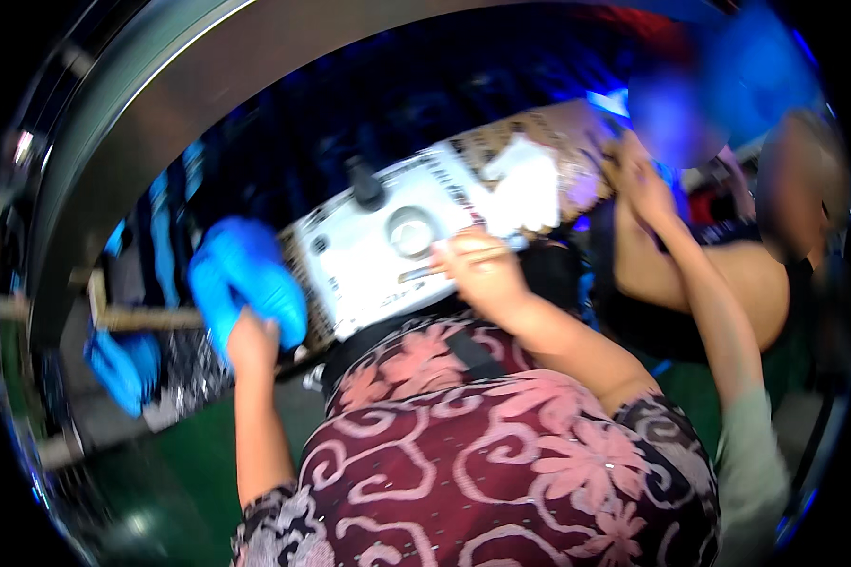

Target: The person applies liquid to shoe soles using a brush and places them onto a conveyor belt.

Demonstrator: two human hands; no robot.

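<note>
My left hand [252,342] is closed on the lower end of a bright blue shoe-shaped piece [272,274], one of two rounded blue lobes side by side. Its fingers are partly hidden behind the blue. Over a white printed board [350,293], my right hand [482,271] is closed in a pinch around a thin stick-like tool [416,275], blurred, possibly a brush. Just beyond those fingers, a round open tin [411,232] with something whitish inside stands on the board. A small dark bottle [365,185] stands at the board's far edge.
White fabric gloves [528,184] lie right of the board, on brown cardboard [487,142]. More blue pieces [123,369] are stacked at the lower left. On the right, a co-worker's arm [704,269] reaches toward blue-lit things. A curved metal rail [113,113] arches along the far left.
</note>
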